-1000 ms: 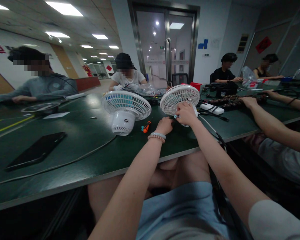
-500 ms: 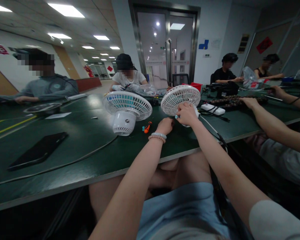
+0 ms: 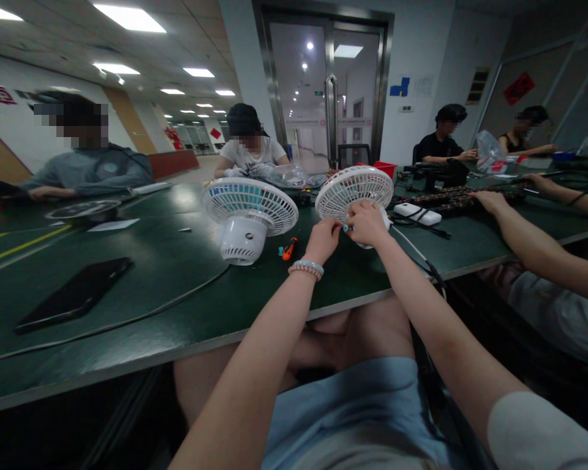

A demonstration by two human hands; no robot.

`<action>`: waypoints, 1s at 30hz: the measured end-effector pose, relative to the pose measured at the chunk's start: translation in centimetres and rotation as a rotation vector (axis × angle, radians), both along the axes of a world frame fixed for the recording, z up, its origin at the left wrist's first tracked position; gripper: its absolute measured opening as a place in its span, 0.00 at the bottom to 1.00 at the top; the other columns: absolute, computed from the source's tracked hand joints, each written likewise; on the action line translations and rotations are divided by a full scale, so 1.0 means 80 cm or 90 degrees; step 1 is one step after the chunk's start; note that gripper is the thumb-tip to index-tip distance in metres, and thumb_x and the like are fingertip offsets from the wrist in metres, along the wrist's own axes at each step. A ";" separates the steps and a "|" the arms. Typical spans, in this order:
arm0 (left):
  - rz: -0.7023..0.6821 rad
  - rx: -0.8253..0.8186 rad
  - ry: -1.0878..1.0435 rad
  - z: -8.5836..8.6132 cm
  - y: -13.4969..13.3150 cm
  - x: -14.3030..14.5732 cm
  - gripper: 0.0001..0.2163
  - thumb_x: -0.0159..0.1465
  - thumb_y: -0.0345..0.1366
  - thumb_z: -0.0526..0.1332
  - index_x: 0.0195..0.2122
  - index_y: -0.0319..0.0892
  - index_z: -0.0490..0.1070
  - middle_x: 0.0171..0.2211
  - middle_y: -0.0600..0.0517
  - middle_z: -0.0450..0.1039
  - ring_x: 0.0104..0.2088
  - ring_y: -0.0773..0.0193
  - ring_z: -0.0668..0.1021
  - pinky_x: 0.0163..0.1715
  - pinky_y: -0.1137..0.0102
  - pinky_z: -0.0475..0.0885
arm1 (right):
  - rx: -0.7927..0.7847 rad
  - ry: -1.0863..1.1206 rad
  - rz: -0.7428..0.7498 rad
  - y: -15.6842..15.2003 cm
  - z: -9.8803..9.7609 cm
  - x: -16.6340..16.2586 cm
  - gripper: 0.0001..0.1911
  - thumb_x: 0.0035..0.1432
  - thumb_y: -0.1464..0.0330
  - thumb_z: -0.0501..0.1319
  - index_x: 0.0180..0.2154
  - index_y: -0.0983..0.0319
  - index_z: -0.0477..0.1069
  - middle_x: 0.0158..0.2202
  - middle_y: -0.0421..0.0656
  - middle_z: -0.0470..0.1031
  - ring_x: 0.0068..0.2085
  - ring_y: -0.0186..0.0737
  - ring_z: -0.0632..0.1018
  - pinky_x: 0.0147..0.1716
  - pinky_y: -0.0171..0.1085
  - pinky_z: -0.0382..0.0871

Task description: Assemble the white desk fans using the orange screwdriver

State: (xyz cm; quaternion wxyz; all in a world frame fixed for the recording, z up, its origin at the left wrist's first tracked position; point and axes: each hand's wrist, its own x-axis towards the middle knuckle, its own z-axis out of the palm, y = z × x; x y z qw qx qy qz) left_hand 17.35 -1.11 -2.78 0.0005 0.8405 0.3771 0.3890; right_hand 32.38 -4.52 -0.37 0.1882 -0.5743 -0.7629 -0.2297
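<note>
A white desk fan (image 3: 340, 186) with a round grille lies tipped on the table in front of me. My right hand (image 3: 367, 222) is against its grille and body, fingers curled around a small tool with a teal end (image 3: 347, 228); the rest of the tool is hidden. Close beside it, my left hand (image 3: 324, 239) is at the near edge of the fan, fingertips pinched together. Whatever they hold is too small to see. To the left stands a second white fan (image 3: 245, 240), grille tilted up. An orange-handled tool (image 3: 289, 249) with a teal part lies between that fan and my left wrist.
A black phone (image 3: 76, 294) lies at the left, with a grey cable (image 3: 176, 302) running past it. Right of the fan are a white power adapter (image 3: 417, 214) and dark cords. A co-worker's arms (image 3: 519, 238) reach in from the right. Other people sit around the table.
My left hand has moved up and slightly forward toward the fan's edge and the teal-ended tool. My right hand stays in place on the fan.
</note>
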 end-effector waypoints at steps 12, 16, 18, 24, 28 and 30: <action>-0.032 -0.023 -0.015 0.002 -0.007 0.004 0.08 0.59 0.27 0.54 0.37 0.39 0.69 0.36 0.49 0.74 0.38 0.64 0.74 0.43 0.68 0.68 | 0.011 -0.006 -0.007 0.000 -0.001 0.000 0.12 0.52 0.63 0.56 0.33 0.59 0.76 0.43 0.48 0.67 0.47 0.51 0.61 0.41 0.47 0.53; -0.041 -0.018 -0.026 0.000 -0.005 0.004 0.07 0.58 0.27 0.55 0.36 0.39 0.69 0.35 0.50 0.74 0.37 0.65 0.74 0.41 0.70 0.69 | 0.011 -0.006 -0.005 0.000 0.000 -0.001 0.12 0.52 0.63 0.56 0.34 0.59 0.76 0.44 0.48 0.67 0.47 0.52 0.61 0.42 0.48 0.53; -0.035 -0.017 -0.014 0.001 -0.006 0.004 0.06 0.58 0.28 0.55 0.35 0.40 0.70 0.35 0.50 0.74 0.36 0.65 0.74 0.41 0.70 0.68 | 0.005 -0.005 -0.005 -0.001 0.000 0.000 0.12 0.52 0.63 0.56 0.34 0.59 0.77 0.44 0.48 0.67 0.47 0.52 0.61 0.42 0.48 0.52; -0.021 -0.016 0.011 0.003 -0.007 0.004 0.06 0.59 0.30 0.55 0.32 0.39 0.72 0.34 0.50 0.75 0.37 0.64 0.74 0.41 0.70 0.68 | 0.006 -0.003 -0.010 0.001 -0.001 0.000 0.13 0.51 0.62 0.57 0.34 0.59 0.77 0.45 0.49 0.67 0.47 0.52 0.60 0.43 0.48 0.52; -0.038 0.002 -0.001 0.000 -0.007 0.003 0.07 0.58 0.29 0.55 0.33 0.40 0.73 0.35 0.50 0.75 0.37 0.65 0.75 0.41 0.70 0.68 | 0.006 -0.001 -0.005 0.001 -0.002 0.000 0.13 0.52 0.62 0.57 0.33 0.59 0.77 0.44 0.49 0.67 0.47 0.52 0.60 0.42 0.48 0.52; -0.046 0.011 -0.016 -0.001 -0.006 0.003 0.07 0.58 0.28 0.55 0.33 0.40 0.73 0.34 0.50 0.75 0.37 0.65 0.75 0.41 0.71 0.68 | 0.009 0.002 -0.006 0.001 -0.003 -0.001 0.12 0.51 0.62 0.57 0.33 0.60 0.77 0.44 0.49 0.67 0.47 0.52 0.60 0.41 0.48 0.52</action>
